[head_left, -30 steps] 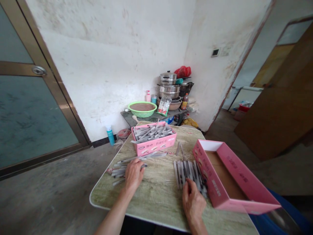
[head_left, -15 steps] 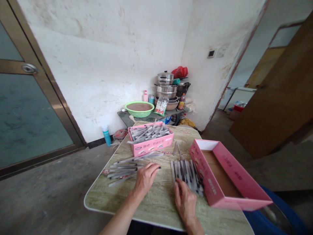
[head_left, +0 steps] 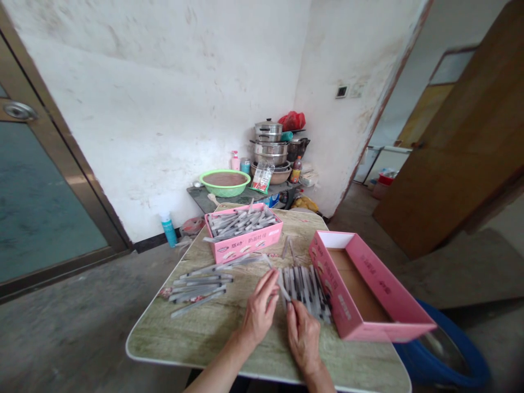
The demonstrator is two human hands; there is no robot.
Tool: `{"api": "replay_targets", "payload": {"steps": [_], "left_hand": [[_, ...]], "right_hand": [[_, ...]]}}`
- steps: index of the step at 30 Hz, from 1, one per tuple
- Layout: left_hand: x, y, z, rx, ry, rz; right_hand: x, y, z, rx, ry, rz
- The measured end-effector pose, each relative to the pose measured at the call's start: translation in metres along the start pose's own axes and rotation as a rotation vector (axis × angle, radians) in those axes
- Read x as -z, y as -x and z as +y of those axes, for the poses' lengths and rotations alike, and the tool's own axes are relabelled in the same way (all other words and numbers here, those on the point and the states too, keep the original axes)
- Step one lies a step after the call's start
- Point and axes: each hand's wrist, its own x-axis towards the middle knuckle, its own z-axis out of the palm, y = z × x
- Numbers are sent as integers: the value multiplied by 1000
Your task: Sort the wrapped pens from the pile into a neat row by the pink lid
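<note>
We hold a pale pen [head_left: 284,287], left hand [head_left: 259,307] pinching its far end, right hand [head_left: 303,331] its near end, at the left edge of a row of pens [head_left: 305,288] on the tabletop [head_left: 184,339]. Loose pens [head_left: 199,286] lie to our left, near the pen-filled pink box [head_left: 246,244]; another pink box [head_left: 334,285] stands right of the row.
</note>
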Motion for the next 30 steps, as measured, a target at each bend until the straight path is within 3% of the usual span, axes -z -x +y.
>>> {"api": "replay_targets", "payload": {"steps": [3,6,13,20,30], "left_hand": [[-2,-4,-13,218,254,168],[-3,-7,-22,393,567,162],[9,-9,-16,474,980,110],[11,-11,-16,495,1005,92],[1,-4,-22,507,734,34]], "right_hand": [[2,-1,-1,6,17,18],[3,-3,-4,35,25,-13],[1,-2,0,-107,129,112],[1,0,2,-71,75,84],[2,-3,-7,90,3,-112]]}}
